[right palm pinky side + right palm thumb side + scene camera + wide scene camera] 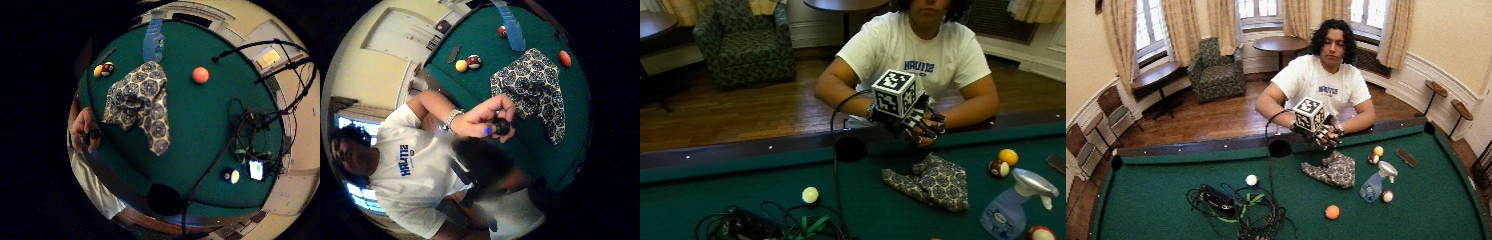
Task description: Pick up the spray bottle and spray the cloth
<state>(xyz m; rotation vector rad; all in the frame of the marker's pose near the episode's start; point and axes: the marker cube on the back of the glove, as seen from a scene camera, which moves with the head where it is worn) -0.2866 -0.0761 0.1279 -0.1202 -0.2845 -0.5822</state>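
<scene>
The spray bottle, pale blue with a grey trigger head, stands upright on the green felt to the right of the cloth; it also shows in the little finger side palm view. The navy and cream patterned cloth lies crumpled on the felt in front of the person, and the thumb side palm view shows the cloth too. My gloved right hand hangs over the near rail above the cloth, its fingers relaxed and holding nothing. The bare left hand is close beside it, pinching a small black thing.
A yellow ball and a maroon ball lie right of the cloth, and a red ball lies by the bottle. An orange ball, a pale ball and a tangle of cables lie to the left.
</scene>
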